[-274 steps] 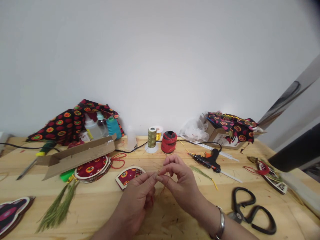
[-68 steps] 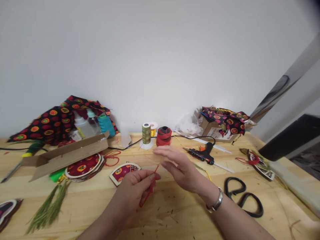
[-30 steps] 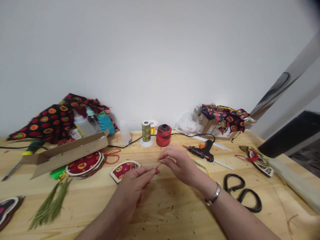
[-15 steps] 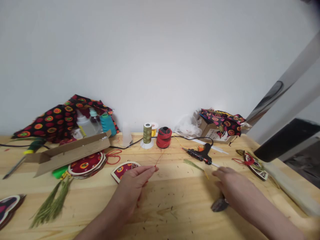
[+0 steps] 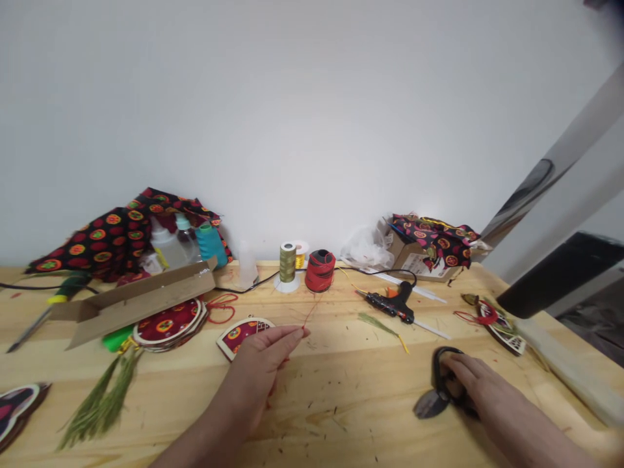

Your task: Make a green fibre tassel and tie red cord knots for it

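Observation:
My left hand (image 5: 266, 364) is closed in a pinch on a red cord (image 5: 305, 324). The cord runs back toward the red spool (image 5: 320, 270). Just behind that hand lies a leaf-shaped ornament (image 5: 238, 331) with a pale wooden rim and patterned red cloth, partly covered by the fingers. My right hand (image 5: 480, 383) has its fingers curled round the black handle of a pair of scissors (image 5: 433, 403). Their short dark blades point left over the table; the palm hides part of the handles.
Behind the hands are a glue gun (image 5: 390, 305), a green tassel (image 5: 377, 322) and an olive thread spool (image 5: 287, 263). To the left, a cardboard tray (image 5: 141, 299) rests by round ornaments (image 5: 168, 325). Another ornament (image 5: 502, 331) lies right, near the table edge.
My right hand has come down and nearer to me, from above the scissors onto their handle. The scissors' handle loop now shows. My left hand keeps its pinch on the cord.

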`<state>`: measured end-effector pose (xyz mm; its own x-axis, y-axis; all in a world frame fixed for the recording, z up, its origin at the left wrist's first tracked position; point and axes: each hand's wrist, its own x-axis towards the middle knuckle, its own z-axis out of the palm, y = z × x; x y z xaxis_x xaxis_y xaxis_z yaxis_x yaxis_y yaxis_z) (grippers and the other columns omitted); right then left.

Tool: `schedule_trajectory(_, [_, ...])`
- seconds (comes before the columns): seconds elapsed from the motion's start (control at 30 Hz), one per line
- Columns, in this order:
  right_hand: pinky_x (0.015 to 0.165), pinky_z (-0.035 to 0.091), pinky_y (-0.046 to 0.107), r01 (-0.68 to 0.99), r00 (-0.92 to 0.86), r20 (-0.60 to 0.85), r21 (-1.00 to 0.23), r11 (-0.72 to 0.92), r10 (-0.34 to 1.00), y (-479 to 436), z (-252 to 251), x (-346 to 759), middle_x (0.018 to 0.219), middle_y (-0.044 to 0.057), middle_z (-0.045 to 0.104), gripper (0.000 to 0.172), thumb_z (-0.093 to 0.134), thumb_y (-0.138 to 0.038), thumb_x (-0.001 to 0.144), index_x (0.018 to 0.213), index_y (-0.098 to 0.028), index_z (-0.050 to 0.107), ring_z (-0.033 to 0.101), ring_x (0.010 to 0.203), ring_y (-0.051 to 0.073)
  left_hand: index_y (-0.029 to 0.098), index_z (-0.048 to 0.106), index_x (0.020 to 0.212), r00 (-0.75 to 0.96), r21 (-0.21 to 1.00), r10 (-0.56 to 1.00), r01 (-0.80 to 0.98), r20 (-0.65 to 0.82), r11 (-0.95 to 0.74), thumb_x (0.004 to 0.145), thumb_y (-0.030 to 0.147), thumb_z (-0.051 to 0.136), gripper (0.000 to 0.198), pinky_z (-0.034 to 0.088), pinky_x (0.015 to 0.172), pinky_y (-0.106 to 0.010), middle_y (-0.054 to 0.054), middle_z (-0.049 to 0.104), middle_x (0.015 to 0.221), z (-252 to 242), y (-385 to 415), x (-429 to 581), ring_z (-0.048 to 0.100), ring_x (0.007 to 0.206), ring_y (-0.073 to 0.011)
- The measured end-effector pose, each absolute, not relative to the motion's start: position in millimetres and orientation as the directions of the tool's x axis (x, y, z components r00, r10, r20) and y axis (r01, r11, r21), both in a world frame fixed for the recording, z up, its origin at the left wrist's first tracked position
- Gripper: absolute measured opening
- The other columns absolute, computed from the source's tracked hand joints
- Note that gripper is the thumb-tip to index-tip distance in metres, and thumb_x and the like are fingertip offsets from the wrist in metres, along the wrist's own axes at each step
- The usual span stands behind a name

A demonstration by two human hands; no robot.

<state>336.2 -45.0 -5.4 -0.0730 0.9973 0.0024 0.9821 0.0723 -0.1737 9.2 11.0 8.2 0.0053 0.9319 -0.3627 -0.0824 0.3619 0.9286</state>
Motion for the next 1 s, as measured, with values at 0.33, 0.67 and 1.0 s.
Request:
schedule_trajectory(0.33, [0.065, 0.044, 0.021, 0.837, -0.237, -0.236, -0.543, 0.074, 0.942, -58.4, 41.5, 301.2, 0.079, 0.002, 0.061, 0.025, 0.048, -0.007, 0.066, 0.085, -0.022, 0.056, 0.054, 0.071, 0.014, 0.015, 0.073, 0.076, -0.019, 0.912, 0.918, -0.128, -0.396, 0.39, 0.062, 0.038, 0.071, 0.027, 0.015, 0.034, -0.017, 0.011, 0.034, 0.038, 15.9, 8.2, 11.8, 0.02, 0.033, -0.0033])
schedule_trajectory(0.67, [0.054, 0.033, 0.019, 0.702, -0.358, -0.118, -0.688, 0.184, 0.926, -0.7, 62.6, 208.1, 0.073, -0.005, 0.05, 0.025, 0.068, -0.035, 0.065, 0.079, -0.021, 0.052, 0.042, 0.064, 0.01, 0.016, 0.073, 0.075, 0.015, 0.917, 0.932, -0.175, -0.362, 0.359, 0.064, 0.036, 0.07, 0.023, 0.024, 0.037, -0.018, 0.012, 0.03, 0.034, 18.2, 9.3, 10.1, 0.022, 0.032, -0.0052])
schedule_trajectory(1.0, [0.045, 0.023, 0.021, 0.745, -0.461, -0.321, -0.646, 0.165, 0.827, 20.0, 39.3, 222.3, 0.058, -0.005, 0.036, 0.049, 0.05, -0.065, 0.072, 0.064, -0.017, 0.051, 0.03, 0.053, 0.008, 0.019, 0.074, 0.078, -0.098, 0.924, 0.929, -0.183, -0.357, 0.335, 0.063, 0.036, 0.071, 0.023, 0.044, 0.06, -0.024, 0.008, 0.041, 0.032, 14.8, 13.8, 10.1, 0.058, 0.06, -0.0188])
